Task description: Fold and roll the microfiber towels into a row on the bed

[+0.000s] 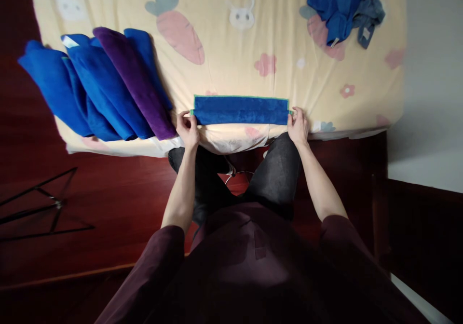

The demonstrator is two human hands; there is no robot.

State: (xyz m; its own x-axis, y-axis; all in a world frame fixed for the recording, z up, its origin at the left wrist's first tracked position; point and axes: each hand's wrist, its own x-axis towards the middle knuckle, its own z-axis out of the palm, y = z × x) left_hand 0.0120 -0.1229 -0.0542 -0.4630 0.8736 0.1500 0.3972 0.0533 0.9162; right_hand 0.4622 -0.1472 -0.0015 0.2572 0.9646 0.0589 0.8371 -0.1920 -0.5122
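Note:
A blue towel (241, 110) with a green edge lies folded into a long narrow strip near the front edge of the bed (224, 54). My left hand (187, 128) pinches its left end. My right hand (298, 125) pinches its right end. Both hands rest at the mattress edge, and the strip stretches flat between them.
A row of folded blue towels (90, 85) with one purple towel (135, 80) overlaps at the bed's left. A crumpled pile of blue and grey cloths (342, 6) lies at the far right. Dark red floor surrounds the bed; a black stand (47, 203) sits at left.

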